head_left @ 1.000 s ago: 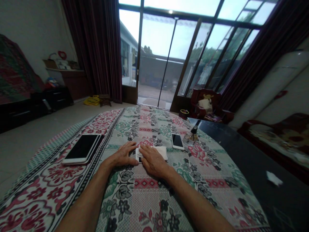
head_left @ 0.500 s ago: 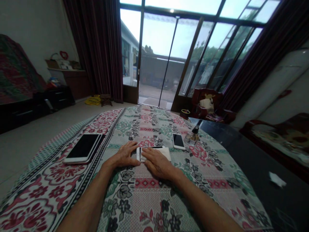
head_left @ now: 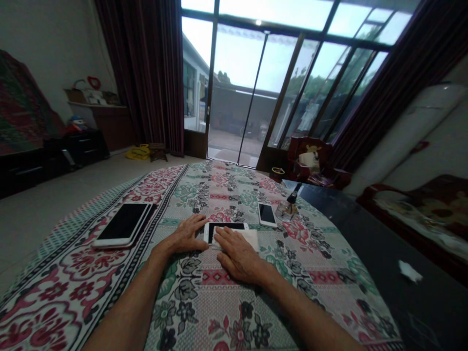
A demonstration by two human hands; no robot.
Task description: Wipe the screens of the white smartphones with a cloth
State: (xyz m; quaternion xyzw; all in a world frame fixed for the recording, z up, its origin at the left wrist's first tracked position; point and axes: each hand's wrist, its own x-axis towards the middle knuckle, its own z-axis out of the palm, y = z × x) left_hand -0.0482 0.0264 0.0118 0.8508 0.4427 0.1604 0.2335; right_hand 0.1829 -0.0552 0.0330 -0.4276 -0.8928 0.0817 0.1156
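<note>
A white phone with a dark screen lies crosswise on the patterned tablecloth. My left hand rests at its left end, thumb and fingers apart around the edge. Under my right hand is a pale cloth, pressed flat over part of the screen, its right side sticking out past the phone. The right fingers lie flat and stretched forward on it.
Stacked tablets lie at the left. Right of the hands are another white phone and a clear glass container with a dark-topped item. A crumpled white tissue lies on the dark surface at the right.
My right hand and the cloth have moved slightly down toward me on the phone, so more of the dark screen shows. The camera view has shifted a little.
</note>
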